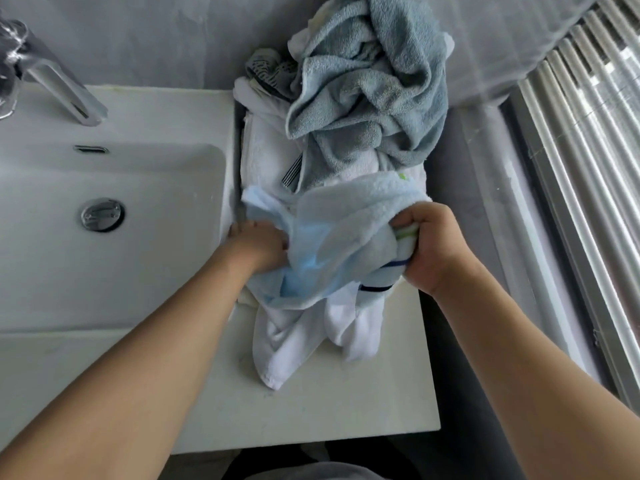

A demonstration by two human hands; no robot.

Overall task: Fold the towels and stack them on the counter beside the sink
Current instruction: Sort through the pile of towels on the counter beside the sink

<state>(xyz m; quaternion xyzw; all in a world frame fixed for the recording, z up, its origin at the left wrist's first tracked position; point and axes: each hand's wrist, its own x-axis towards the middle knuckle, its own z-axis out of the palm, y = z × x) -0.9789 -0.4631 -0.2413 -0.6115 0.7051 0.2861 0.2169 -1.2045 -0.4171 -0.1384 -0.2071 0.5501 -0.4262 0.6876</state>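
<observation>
We count 2 hands, 1 sink, 1 tap, and at least 4 towels: a grey-blue towel heaped on a white towel at the back of the counter, a light blue towel over a second white one near us. The heap hides more cloth we cannot sort. Left hand and right hand each grip the light blue towel, fingers curled and largely buried in its folds.
</observation>
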